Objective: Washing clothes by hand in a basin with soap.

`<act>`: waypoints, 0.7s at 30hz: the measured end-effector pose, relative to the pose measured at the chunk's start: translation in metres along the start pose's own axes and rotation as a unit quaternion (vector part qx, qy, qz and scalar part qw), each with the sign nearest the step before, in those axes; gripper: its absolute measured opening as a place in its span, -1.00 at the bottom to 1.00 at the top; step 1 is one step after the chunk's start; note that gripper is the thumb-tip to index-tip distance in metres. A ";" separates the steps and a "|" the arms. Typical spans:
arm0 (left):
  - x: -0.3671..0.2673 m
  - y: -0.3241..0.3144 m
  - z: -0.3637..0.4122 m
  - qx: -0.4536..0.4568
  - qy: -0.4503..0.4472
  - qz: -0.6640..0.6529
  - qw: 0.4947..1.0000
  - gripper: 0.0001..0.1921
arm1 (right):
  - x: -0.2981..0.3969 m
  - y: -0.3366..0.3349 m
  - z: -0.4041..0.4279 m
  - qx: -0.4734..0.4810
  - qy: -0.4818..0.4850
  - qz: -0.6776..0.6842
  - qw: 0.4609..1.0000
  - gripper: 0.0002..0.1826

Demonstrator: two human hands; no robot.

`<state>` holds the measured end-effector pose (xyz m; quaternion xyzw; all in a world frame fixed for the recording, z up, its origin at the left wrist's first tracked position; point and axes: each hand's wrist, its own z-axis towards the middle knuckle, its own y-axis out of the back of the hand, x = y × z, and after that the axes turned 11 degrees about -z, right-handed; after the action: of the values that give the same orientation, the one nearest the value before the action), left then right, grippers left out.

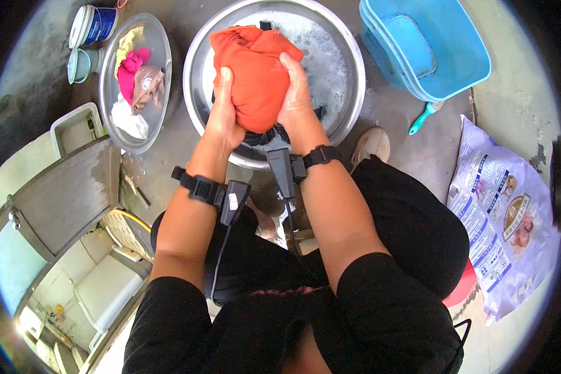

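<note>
A bundled orange cloth [259, 79] is held up between my two hands over a large round metal basin [358, 93]. My left hand [224, 110] grips its left side, thumb pointing up along the fabric. On the opposite side my right hand [295, 91] clasps it the same way. Soapy water [329, 61] with white foam fills the basin below. Dark wet fabric [262, 136] shows under the bundle at the basin's near side. The cloth hides much of the water and the fingers behind it.
Left of the basin stands a metal bowl [161, 114] holding pink, yellow, brown and white cloths. A blue plastic tub [463, 42] is at the upper right, with a turquoise-handled brush [420, 120] beside it. A purple printed bag [505, 215] lies to the right. Small buckets [100, 25] sit upper left.
</note>
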<state>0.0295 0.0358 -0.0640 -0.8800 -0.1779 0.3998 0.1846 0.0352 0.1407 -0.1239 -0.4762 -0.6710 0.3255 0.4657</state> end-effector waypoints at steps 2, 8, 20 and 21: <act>-0.001 0.004 0.002 0.008 -0.010 -0.035 0.999 -0.30 | -0.007 -0.012 -0.007 -0.037 -0.031 0.001 0.999 -0.45; -0.004 0.003 0.013 0.045 -0.077 -0.011 0.996 -0.38 | 0.003 -0.026 -0.011 -0.043 -0.066 0.047 0.996 -0.49; -0.019 0.030 0.030 -0.007 -0.108 -0.022 0.994 -0.42 | -0.015 -0.030 0.005 -0.030 -0.076 -0.017 0.997 -0.46; -0.033 0.043 0.031 -0.017 -0.078 -0.060 0.995 -0.43 | -0.019 -0.038 0.004 0.003 -0.098 -0.045 0.994 -0.38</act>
<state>-0.0076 -0.0109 -0.0824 -0.8369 -0.2509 0.4525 0.1785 0.0205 0.1099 -0.0984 -0.4099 -0.7332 0.3511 0.4137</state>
